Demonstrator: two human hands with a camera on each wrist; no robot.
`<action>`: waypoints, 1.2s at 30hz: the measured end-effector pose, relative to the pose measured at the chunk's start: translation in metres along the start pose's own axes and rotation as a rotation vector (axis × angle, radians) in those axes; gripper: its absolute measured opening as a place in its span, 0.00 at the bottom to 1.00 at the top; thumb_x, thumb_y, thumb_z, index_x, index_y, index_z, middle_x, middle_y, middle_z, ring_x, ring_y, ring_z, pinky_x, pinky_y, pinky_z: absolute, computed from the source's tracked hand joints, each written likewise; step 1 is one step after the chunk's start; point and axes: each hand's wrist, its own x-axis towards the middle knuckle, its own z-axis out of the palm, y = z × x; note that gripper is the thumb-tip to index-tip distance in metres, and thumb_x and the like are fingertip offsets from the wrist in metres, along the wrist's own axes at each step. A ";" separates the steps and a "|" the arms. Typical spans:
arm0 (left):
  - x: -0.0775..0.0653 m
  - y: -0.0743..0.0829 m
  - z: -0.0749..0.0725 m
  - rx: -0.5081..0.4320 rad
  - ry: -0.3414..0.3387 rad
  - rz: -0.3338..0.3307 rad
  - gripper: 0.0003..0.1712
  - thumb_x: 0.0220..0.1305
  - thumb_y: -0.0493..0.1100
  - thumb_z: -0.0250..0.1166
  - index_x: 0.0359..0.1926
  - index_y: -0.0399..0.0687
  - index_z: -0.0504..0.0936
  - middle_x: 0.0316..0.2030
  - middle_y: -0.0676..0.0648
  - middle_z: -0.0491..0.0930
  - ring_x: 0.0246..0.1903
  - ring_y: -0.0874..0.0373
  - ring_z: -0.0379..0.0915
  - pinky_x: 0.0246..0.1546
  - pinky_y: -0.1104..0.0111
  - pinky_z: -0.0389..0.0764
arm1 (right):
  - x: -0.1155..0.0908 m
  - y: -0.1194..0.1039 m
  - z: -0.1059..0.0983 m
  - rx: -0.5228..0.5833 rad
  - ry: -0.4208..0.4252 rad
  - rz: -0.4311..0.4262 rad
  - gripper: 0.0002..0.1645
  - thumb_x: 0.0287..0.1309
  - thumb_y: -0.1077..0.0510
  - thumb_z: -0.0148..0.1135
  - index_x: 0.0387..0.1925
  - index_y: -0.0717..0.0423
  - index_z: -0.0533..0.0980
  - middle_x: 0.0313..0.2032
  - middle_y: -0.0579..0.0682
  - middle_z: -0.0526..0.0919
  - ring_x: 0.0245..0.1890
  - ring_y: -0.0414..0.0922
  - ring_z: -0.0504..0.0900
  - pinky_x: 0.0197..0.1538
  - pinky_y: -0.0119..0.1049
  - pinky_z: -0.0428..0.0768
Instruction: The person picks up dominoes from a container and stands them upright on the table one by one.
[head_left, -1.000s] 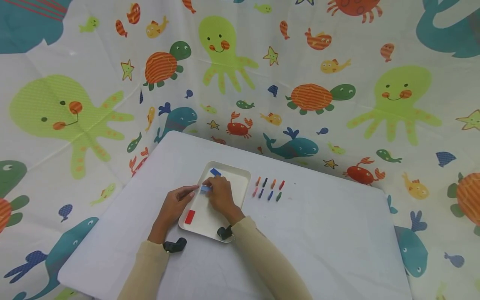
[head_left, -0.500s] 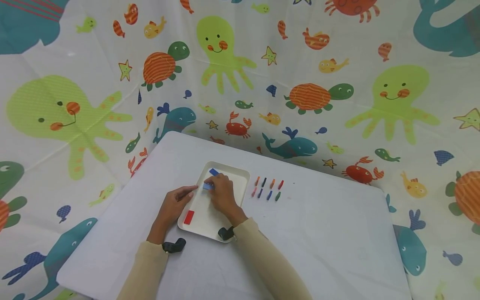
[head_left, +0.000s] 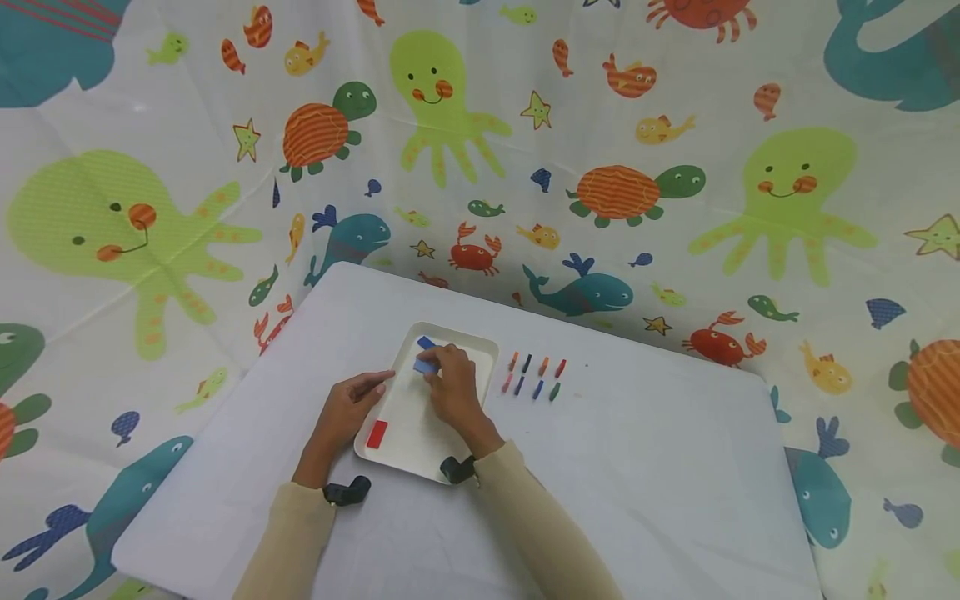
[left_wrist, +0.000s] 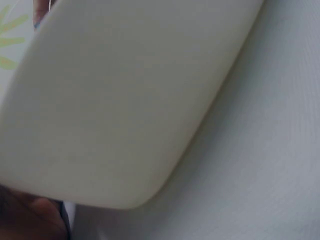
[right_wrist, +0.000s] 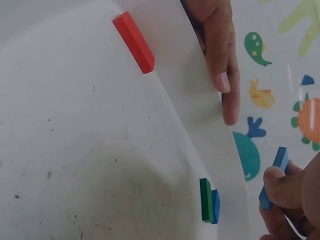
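My right hand (head_left: 455, 385) pinches a light blue block (head_left: 425, 366) above the upper left part of a white tray (head_left: 405, 417). In the right wrist view, thumb and fingers hold this blue block (right_wrist: 274, 176) near its middle. My left hand (head_left: 347, 414) lies at the tray's left edge, fingers fairly straight along the rim. A red block (head_left: 377, 434) lies in the tray's lower left corner. Another blue block (head_left: 426, 342) is near the far end; in the right wrist view a green block (right_wrist: 205, 200) and a blue block (right_wrist: 216, 206) sit side by side there.
Short coloured sticks (head_left: 537, 388), several in two rows, lie right of the tray on the white table (head_left: 660, 467). A curtain (head_left: 517, 150) printed with sea animals hangs behind. The tray's outer wall (left_wrist: 120, 110) fills much of the left wrist view.
My right hand has moved slightly up and to the right with the light blue block, away from the tray's left rim. My left hand stays at that rim.
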 end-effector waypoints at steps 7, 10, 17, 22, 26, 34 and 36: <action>0.001 0.001 0.000 0.001 0.003 -0.003 0.22 0.80 0.47 0.62 0.70 0.51 0.81 0.71 0.42 0.79 0.72 0.43 0.76 0.69 0.54 0.78 | -0.003 0.002 -0.007 0.054 0.048 -0.001 0.17 0.67 0.65 0.69 0.55 0.50 0.82 0.48 0.50 0.84 0.52 0.47 0.81 0.63 0.50 0.75; 0.001 0.000 0.000 -0.002 0.003 -0.007 0.22 0.80 0.48 0.62 0.70 0.51 0.81 0.71 0.43 0.78 0.71 0.43 0.76 0.68 0.54 0.78 | -0.005 0.001 -0.010 0.093 0.063 0.011 0.17 0.68 0.65 0.68 0.56 0.51 0.81 0.49 0.50 0.83 0.53 0.48 0.82 0.66 0.51 0.74; 0.002 -0.003 0.001 -0.003 0.011 -0.023 0.22 0.80 0.51 0.63 0.69 0.55 0.82 0.72 0.44 0.78 0.71 0.43 0.76 0.68 0.54 0.79 | -0.009 0.006 -0.016 0.131 0.106 0.037 0.19 0.68 0.65 0.68 0.58 0.48 0.79 0.51 0.48 0.83 0.53 0.46 0.83 0.63 0.47 0.74; 0.002 -0.005 0.002 -0.002 0.016 -0.034 0.22 0.79 0.52 0.63 0.69 0.56 0.82 0.72 0.44 0.77 0.71 0.43 0.76 0.68 0.54 0.79 | -0.013 0.009 -0.019 0.140 0.128 0.045 0.20 0.68 0.65 0.68 0.59 0.47 0.79 0.51 0.47 0.83 0.53 0.45 0.83 0.63 0.46 0.74; 0.002 -0.005 0.002 -0.001 0.018 -0.039 0.22 0.79 0.51 0.63 0.69 0.55 0.82 0.72 0.44 0.78 0.72 0.43 0.75 0.69 0.53 0.78 | -0.015 0.009 -0.022 0.158 0.135 0.060 0.20 0.70 0.64 0.67 0.60 0.47 0.78 0.52 0.47 0.82 0.54 0.45 0.83 0.65 0.48 0.75; 0.002 -0.004 0.002 -0.007 0.015 -0.043 0.23 0.79 0.50 0.63 0.70 0.54 0.81 0.72 0.43 0.78 0.72 0.42 0.75 0.69 0.51 0.78 | -0.021 0.014 -0.027 0.196 0.177 0.069 0.21 0.70 0.66 0.67 0.60 0.47 0.77 0.54 0.47 0.82 0.55 0.44 0.82 0.69 0.49 0.74; 0.002 -0.003 0.002 -0.005 0.018 -0.039 0.23 0.79 0.50 0.63 0.69 0.54 0.81 0.72 0.43 0.78 0.72 0.42 0.75 0.69 0.52 0.78 | -0.022 0.015 -0.028 0.200 0.188 0.070 0.22 0.69 0.67 0.67 0.59 0.47 0.77 0.54 0.47 0.82 0.56 0.44 0.82 0.69 0.48 0.75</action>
